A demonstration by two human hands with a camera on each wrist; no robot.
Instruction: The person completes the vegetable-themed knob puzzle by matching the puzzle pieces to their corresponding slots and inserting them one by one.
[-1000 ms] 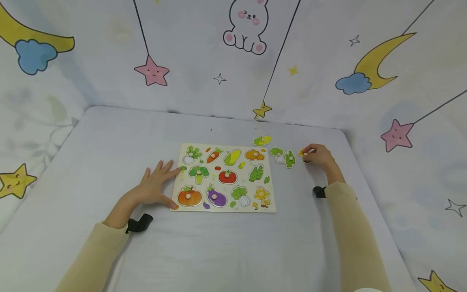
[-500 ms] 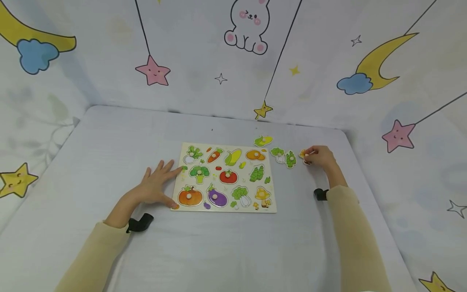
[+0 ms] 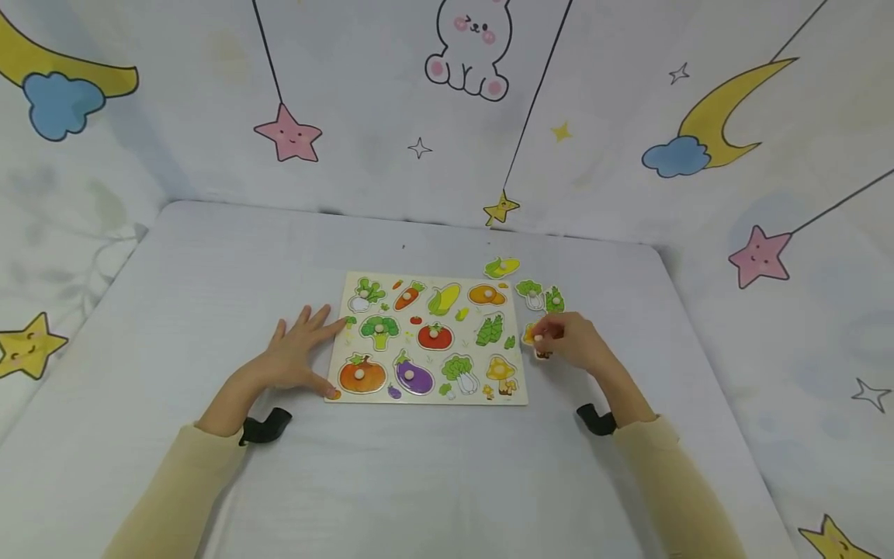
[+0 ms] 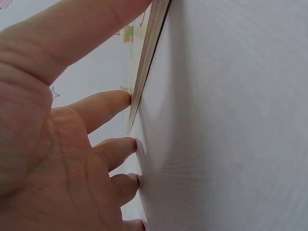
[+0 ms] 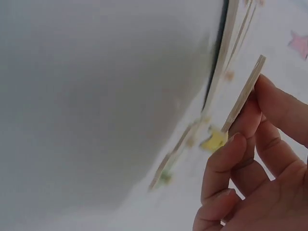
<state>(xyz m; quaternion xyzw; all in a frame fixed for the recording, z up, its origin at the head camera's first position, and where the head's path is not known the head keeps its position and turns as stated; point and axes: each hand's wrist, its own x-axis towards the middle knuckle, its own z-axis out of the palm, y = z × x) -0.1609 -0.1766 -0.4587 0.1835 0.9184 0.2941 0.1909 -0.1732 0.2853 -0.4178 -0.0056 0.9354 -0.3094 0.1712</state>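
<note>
A wooden vegetable peg puzzle board (image 3: 401, 353) lies in the middle of the table. My left hand (image 3: 293, 355) is spread at its left side, thumb and index finger at the edge, the other fingers resting on the cloth. My right hand (image 3: 574, 341) pinches a mushroom puzzle piece (image 3: 528, 335), just off the board's right edge. In the right wrist view this mushroom piece (image 5: 244, 94) shows edge-on, raised above the cloth. The mushroom slot (image 3: 500, 373) is at the board's lower right. Pegs stand on several vegetables, such as the pumpkin (image 3: 362, 375) and eggplant (image 3: 414, 377).
A corn piece (image 3: 501, 268) lies beyond the board's top right corner. A bok choy piece (image 3: 530, 293) and a green asparagus-like piece (image 3: 554, 300) lie right of the board. White cloth (image 3: 419, 481) covers the table; a printed curtain (image 3: 363, 101) stands behind it.
My right hand has lifted the mushroom piece and carried it left and toward me, close to the board's right edge. The left hand has stayed in place.
</note>
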